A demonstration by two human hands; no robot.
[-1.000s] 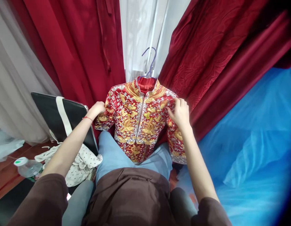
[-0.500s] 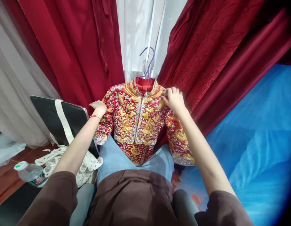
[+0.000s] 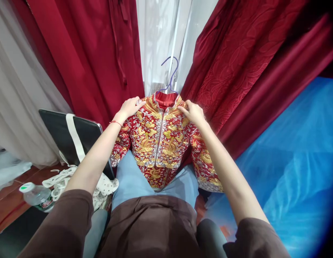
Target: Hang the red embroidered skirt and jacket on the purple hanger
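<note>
1. Centrally, the jacket (image 3: 170,134) – red, thick with gold and silver embroidery – stands upright before the person's lap, front facing up at them, zip done up and collar at the top
2. Below its hem, a matching panel (image 3: 155,176) reaches down between the thighs
3. Its left-side sleeve (image 3: 120,145) hangs by the left thigh; the other sleeve (image 3: 206,159) hangs by the right thigh, partly behind the forearm
4. Left hand (image 3: 129,107) holds the shoulder nearest it, thumb laid across the front; a red bracelet (image 3: 116,122) circles that wrist
5. Right hand (image 3: 195,111) holds the opposite shoulder, thumb on the front near the collar – how tightly either hand grips, I cannot tell
6. Out of the collar rises a purple hanger (image 3: 174,71), its hook against sheer white cloth (image 3: 154,39)
7. Under the forearms are pale blue jeans (image 3: 131,173) and a brown shirt (image 3: 153,225)
8. To the left leans a black panel (image 3: 57,125) with a white strap (image 3: 75,138); near it lie a dotted bag (image 3: 108,184) and a bottle (image 3: 38,196)
9. Farther out, red curtains (image 3: 88,53) flank the white cloth, with blue fabric (image 3: 290,179) at right
</note>
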